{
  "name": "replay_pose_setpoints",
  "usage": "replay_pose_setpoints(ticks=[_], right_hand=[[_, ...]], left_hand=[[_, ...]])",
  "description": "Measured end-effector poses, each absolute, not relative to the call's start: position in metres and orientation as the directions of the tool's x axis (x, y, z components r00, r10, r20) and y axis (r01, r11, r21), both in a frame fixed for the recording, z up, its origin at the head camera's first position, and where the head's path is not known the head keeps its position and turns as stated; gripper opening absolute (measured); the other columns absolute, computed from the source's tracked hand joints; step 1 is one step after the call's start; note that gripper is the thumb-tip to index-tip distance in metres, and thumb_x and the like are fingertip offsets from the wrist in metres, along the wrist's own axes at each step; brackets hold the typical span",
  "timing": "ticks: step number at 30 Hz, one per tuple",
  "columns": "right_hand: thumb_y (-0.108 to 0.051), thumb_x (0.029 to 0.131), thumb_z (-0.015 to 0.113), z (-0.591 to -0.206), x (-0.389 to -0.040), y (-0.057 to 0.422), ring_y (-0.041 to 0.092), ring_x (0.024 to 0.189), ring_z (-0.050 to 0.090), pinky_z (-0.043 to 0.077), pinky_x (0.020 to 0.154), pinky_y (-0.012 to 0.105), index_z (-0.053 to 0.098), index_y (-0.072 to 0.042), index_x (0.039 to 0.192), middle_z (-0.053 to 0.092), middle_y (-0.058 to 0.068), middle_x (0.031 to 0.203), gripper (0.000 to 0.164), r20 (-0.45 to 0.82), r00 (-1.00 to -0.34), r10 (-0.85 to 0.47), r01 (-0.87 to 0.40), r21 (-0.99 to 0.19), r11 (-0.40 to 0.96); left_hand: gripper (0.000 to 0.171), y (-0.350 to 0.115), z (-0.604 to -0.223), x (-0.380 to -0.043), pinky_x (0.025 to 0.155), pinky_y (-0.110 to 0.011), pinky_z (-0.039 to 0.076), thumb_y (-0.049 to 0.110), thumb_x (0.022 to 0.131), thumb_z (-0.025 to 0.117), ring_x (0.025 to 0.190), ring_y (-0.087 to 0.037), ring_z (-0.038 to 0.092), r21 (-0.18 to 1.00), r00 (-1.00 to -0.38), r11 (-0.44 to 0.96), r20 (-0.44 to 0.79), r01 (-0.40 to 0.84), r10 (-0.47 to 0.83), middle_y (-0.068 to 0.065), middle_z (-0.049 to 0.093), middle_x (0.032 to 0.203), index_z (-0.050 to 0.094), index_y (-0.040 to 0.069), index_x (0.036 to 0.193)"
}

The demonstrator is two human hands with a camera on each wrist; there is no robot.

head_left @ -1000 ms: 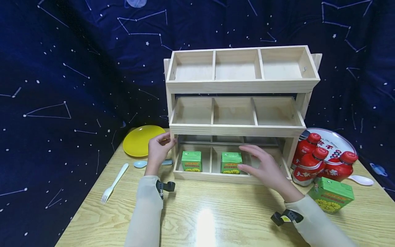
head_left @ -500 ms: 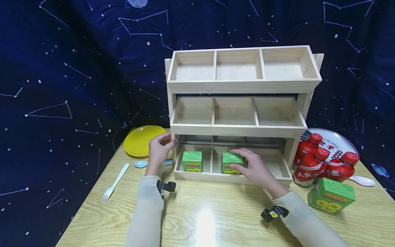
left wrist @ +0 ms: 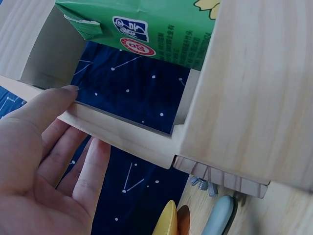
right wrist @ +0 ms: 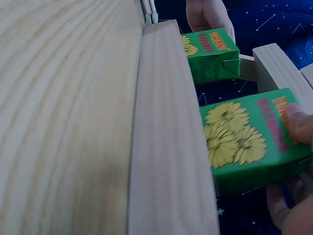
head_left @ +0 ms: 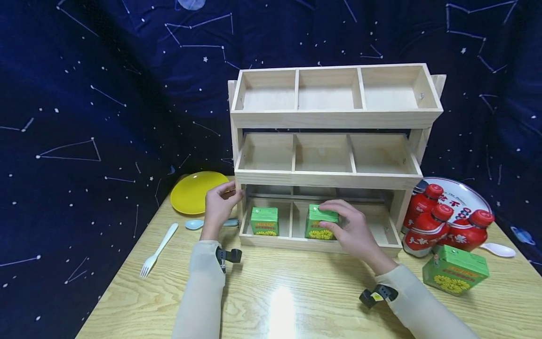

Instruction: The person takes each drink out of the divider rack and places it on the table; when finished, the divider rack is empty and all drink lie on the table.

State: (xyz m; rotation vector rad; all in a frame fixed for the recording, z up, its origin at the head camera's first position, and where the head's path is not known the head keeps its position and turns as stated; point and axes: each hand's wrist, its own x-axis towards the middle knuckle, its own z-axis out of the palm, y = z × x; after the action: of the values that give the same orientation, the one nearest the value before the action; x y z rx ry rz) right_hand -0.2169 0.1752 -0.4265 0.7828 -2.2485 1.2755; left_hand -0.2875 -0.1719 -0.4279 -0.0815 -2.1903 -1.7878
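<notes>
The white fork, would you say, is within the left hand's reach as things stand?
Probably yes, once the left hand leaves the wooden rack: the white fork lies uncovered, only the blue spoon between.

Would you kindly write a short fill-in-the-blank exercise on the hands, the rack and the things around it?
1. The right hand holds a drink carton whose main colour is ____.
2. The left hand grips the wooden rack at its ____ side.
3. Seen from the head camera, the red-capped bottles are to the ____ of the wooden rack.
4. The white utensil in front of the yellow plate is a ____.

Missing words: green; left; right; fork.
</notes>
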Motion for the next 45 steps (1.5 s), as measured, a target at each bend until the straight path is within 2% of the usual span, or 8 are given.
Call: replay_pose_setpoints(ticks=[7, 11, 17, 20, 25, 34, 37, 45], right_hand=[[0.010, 0.073, 0.081, -0.414, -0.208, 0.185, 0.016, 0.111, 0.059, 0.046, 0.094, 0.018, 0.071, -0.007, 0.112, 0.065, 0.006, 0.118, 0.043, 0.708, -0.669, -0.225, -0.730, -0.570, 0.377], [0.014, 0.071, 0.081, -0.403, -0.196, 0.191, 0.010, 0.110, 0.058, 0.045, 0.092, 0.014, 0.071, -0.004, 0.110, 0.066, 0.009, 0.116, 0.044, 0.712, -0.671, -0.206, -0.718, -0.556, 0.418], [0.023, 0.067, 0.077, -0.383, -0.166, 0.201, 0.004, 0.106, 0.057, 0.047, 0.085, 0.009, 0.069, 0.008, 0.106, 0.065, 0.021, 0.111, 0.043, 0.708, -0.684, -0.175, -0.694, -0.557, 0.457], [0.024, 0.065, 0.078, -0.388, -0.160, 0.214, 0.003, 0.104, 0.057, 0.048, 0.083, 0.009, 0.070, 0.007, 0.106, 0.065, 0.017, 0.110, 0.046, 0.705, -0.693, -0.148, -0.676, -0.565, 0.473], [0.026, 0.060, 0.079, -0.405, -0.155, 0.242, 0.009, 0.104, 0.060, 0.049, 0.085, 0.011, 0.072, 0.003, 0.108, 0.066, 0.015, 0.111, 0.054, 0.721, -0.682, -0.125, -0.683, -0.565, 0.464], [0.018, 0.068, 0.081, -0.414, -0.128, 0.273, 0.006, 0.111, 0.056, 0.045, 0.085, 0.007, 0.072, -0.002, 0.111, 0.065, 0.011, 0.115, 0.048, 0.612, -0.790, -0.048, -0.529, -0.639, 0.559], [0.014, 0.072, 0.080, -0.415, -0.121, 0.281, 0.005, 0.114, 0.055, 0.043, 0.093, 0.008, 0.071, -0.003, 0.113, 0.064, 0.010, 0.116, 0.046, 0.572, -0.819, -0.039, -0.486, -0.656, 0.578], [-0.001, 0.077, 0.083, -0.425, -0.108, 0.292, -0.005, 0.113, 0.047, 0.032, 0.092, 0.002, 0.070, -0.012, 0.119, 0.063, 0.002, 0.119, 0.045, 0.514, -0.858, -0.005, -0.382, -0.632, 0.675]], left_hand=[[0.041, -0.172, -0.428, -0.286, 0.089, -0.034, 0.056, 0.021, 0.084, 0.081, 0.106, -0.026, 0.066, 0.949, -0.953, 0.216, 0.264, 0.229, -0.149, -0.008, 0.068, 0.118, 0.070, 0.008, 0.121], [0.042, -0.172, -0.428, -0.286, 0.089, -0.035, 0.056, 0.022, 0.084, 0.081, 0.107, -0.027, 0.065, 0.950, -0.953, 0.212, 0.262, 0.228, -0.149, -0.008, 0.067, 0.119, 0.070, 0.008, 0.121], [0.041, -0.171, -0.427, -0.286, 0.089, -0.033, 0.056, 0.022, 0.084, 0.081, 0.105, -0.025, 0.066, 0.949, -0.952, 0.218, 0.265, 0.229, -0.154, -0.007, 0.068, 0.118, 0.070, 0.008, 0.121], [0.041, -0.171, -0.427, -0.286, 0.089, -0.033, 0.056, 0.022, 0.084, 0.081, 0.105, -0.025, 0.066, 0.949, -0.952, 0.219, 0.265, 0.229, -0.153, -0.007, 0.068, 0.117, 0.070, 0.008, 0.121], [0.040, -0.171, -0.427, -0.287, 0.089, -0.034, 0.056, 0.022, 0.084, 0.080, 0.104, -0.023, 0.066, 0.946, -0.950, 0.229, 0.270, 0.231, -0.154, -0.006, 0.068, 0.117, 0.071, 0.009, 0.121], [0.039, -0.171, -0.427, -0.287, 0.087, -0.034, 0.057, 0.020, 0.084, 0.081, 0.102, -0.024, 0.067, 0.943, -0.946, 0.225, 0.283, 0.245, -0.159, -0.008, 0.069, 0.115, 0.071, 0.008, 0.119], [0.039, -0.171, -0.426, -0.287, 0.087, -0.034, 0.057, 0.021, 0.084, 0.081, 0.103, -0.024, 0.067, 0.943, -0.946, 0.229, 0.282, 0.242, -0.161, -0.008, 0.069, 0.115, 0.072, 0.009, 0.119], [0.039, -0.171, -0.427, -0.287, 0.087, -0.034, 0.057, 0.020, 0.083, 0.081, 0.103, -0.024, 0.067, 0.945, -0.948, 0.226, 0.275, 0.236, -0.161, -0.008, 0.069, 0.116, 0.071, 0.008, 0.119]])
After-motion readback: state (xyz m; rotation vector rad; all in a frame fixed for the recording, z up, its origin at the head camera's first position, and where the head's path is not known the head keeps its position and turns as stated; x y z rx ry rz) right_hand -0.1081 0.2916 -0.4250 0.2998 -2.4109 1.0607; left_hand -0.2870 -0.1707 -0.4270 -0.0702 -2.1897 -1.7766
